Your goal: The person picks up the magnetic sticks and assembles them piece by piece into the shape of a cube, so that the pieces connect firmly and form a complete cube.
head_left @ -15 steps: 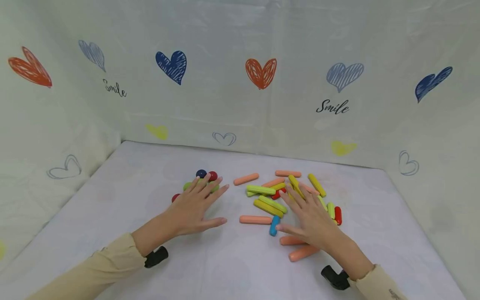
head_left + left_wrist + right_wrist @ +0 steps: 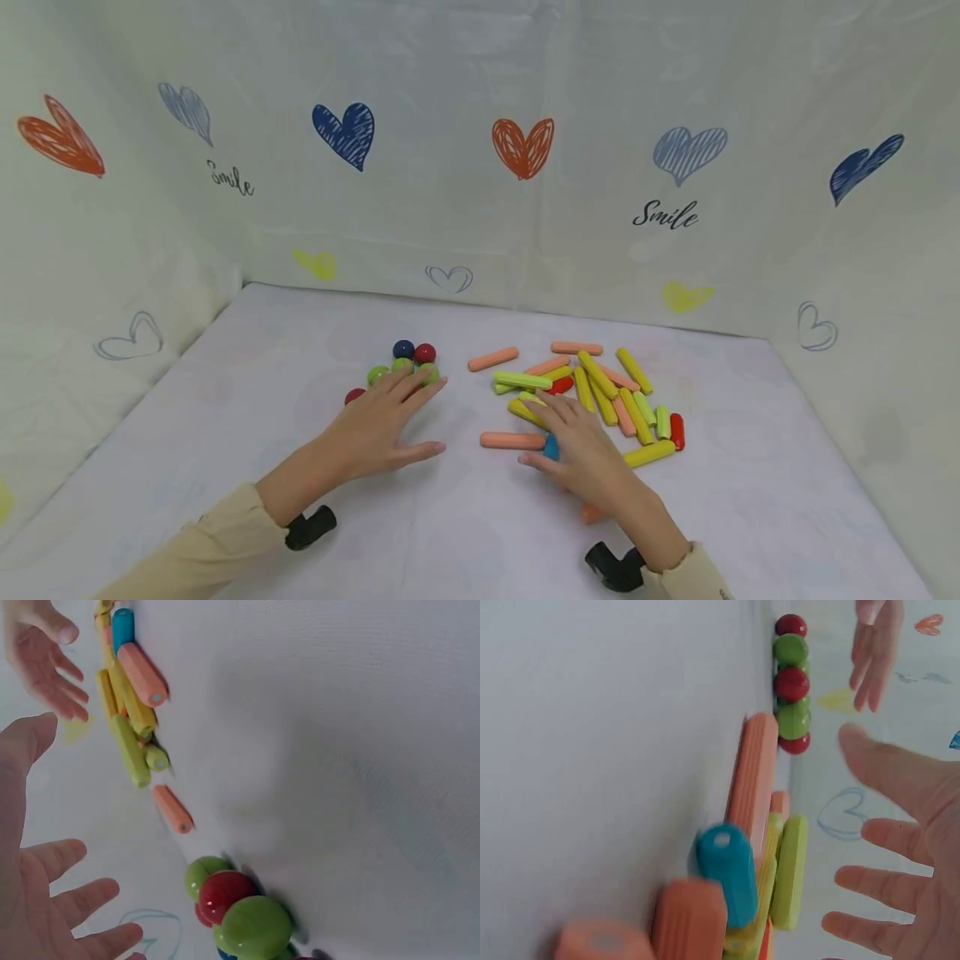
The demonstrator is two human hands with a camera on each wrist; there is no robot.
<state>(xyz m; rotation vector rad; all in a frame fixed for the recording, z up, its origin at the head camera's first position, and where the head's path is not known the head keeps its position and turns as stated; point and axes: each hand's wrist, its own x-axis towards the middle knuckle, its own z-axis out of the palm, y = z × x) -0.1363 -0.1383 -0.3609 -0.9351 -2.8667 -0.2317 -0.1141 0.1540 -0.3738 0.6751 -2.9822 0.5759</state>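
My left hand [image 2: 375, 429] hovers with spread fingers over the near side of a group of glossy balls, holding nothing. Among them are a dark blue ball [image 2: 403, 349], a red ball [image 2: 425, 353] and a green ball [image 2: 378, 374]; my fingers hide part of the group. Over a loose pile of ridged coloured sticks, my right hand [image 2: 588, 454] is spread too, with no stick in it. A blue stick [image 2: 731, 870] lies below that hand, beside a salmon stick [image 2: 512, 441]. Yellow sticks [image 2: 649, 453] and lime sticks [image 2: 522, 380] surround it.
A white cloth covers the table [image 2: 300, 333], and a white curtain [image 2: 450, 208] printed with hearts rises behind it. More salmon sticks [image 2: 492, 359] lie at the pile's far side. A red stick [image 2: 677, 432] marks its right edge.
My right hand has shifted left and slightly nearer to me, uncovering yellow sticks at the pile's right. My left hand has drawn back a little, showing more of the balls.
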